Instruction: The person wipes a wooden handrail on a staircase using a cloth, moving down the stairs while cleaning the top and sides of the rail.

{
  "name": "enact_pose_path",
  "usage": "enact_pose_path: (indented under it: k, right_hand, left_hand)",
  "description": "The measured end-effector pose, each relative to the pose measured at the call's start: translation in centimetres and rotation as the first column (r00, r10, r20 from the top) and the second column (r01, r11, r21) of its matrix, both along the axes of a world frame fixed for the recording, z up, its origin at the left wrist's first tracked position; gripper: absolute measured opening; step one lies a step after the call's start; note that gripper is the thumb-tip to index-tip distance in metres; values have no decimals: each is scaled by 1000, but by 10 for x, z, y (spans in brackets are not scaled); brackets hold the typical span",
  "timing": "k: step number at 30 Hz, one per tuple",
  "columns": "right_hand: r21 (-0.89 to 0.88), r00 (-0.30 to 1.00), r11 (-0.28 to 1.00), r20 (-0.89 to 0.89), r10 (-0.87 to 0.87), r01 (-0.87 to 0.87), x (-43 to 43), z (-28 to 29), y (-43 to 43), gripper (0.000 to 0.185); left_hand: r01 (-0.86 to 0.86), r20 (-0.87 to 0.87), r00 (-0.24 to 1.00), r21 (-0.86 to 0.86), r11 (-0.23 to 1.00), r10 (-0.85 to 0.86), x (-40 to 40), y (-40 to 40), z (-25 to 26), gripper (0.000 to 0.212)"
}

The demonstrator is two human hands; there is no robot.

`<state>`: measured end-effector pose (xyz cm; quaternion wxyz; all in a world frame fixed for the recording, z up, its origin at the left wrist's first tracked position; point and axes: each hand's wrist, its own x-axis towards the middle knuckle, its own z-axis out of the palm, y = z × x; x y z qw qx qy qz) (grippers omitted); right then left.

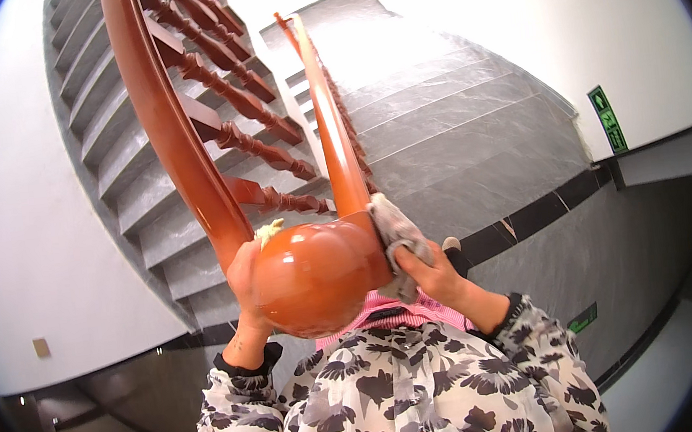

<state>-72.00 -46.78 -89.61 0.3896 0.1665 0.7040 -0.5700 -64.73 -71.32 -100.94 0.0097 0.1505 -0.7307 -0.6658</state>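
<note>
A glossy reddish-brown ball finial tops the newel post right in front of me. My right hand grips a greyish cloth and presses it against the side of the wooden piece beside the ball. On the ball's left side rests my left hand, its fingers partly hidden by the ball. A bit of pale yellow cloth shows just above that hand, between the ball and the handrail; whether the hand holds it is unclear.
A curved wooden handrail with turned balusters climbs on the left beside grey steps. A second handrail runs away ahead, along grey stone steps on the right. Green signs are on the wall and floor.
</note>
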Motion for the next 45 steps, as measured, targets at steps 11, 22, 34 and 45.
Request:
enact_pose_path:
  k: [11,22,34,45]
  right_hand:
    - [-73,898,992,437,-58,100,-110,-189,-56,37]
    - [-183,577,549,-330,748,-816,-105,-240,-169,71]
    - [105,518,606,-418,747,-789,-48,-167,-221,75]
    - [352,556,728,-478,680,-588,110,-130,-368,86]
  left_hand:
    - [36,374,927,-121,992,12,-71,-82,-90,33]
    - [206,405,913,-357,911,-48,-32,-110,-139,26]
    - [-377,371,906,495,783,202,87,-122,-220,54]
    - [13,211,961,-680,733,178,144,-239,-135,18]
